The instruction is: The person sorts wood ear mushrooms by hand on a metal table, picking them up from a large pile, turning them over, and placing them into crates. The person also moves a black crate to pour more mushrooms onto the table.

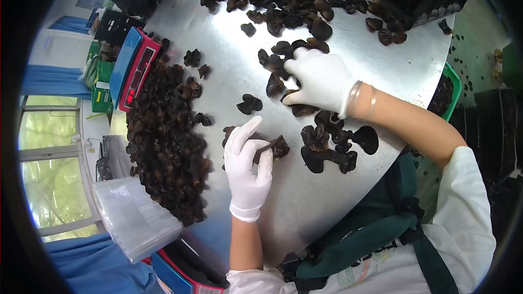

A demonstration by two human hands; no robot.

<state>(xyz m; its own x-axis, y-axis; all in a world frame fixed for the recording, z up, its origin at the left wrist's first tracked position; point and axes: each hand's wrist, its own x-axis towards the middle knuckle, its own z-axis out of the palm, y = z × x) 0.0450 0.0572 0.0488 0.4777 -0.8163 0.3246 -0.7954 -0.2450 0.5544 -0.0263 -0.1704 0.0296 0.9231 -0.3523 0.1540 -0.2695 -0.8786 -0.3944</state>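
My left hand, in a white glove, curls around a dark brown wood ear mushroom, which sticks out past the thumb; the fingers hide part of it. Farther right, my gloved right hand reaches down with bent fingers and thumb around several wood ear mushrooms on the metal table. Its palm hides what lies below. A small cluster of wood ears sits between that hand and the table's near edge. One lone wood ear lies just beyond my left fingertips.
A long heap of wood ears covers the left side, beside a red and blue scale. Clear plastic bags lie at the lower left edge. Another large pile spreads along the back. A green basket stands beyond the right edge.
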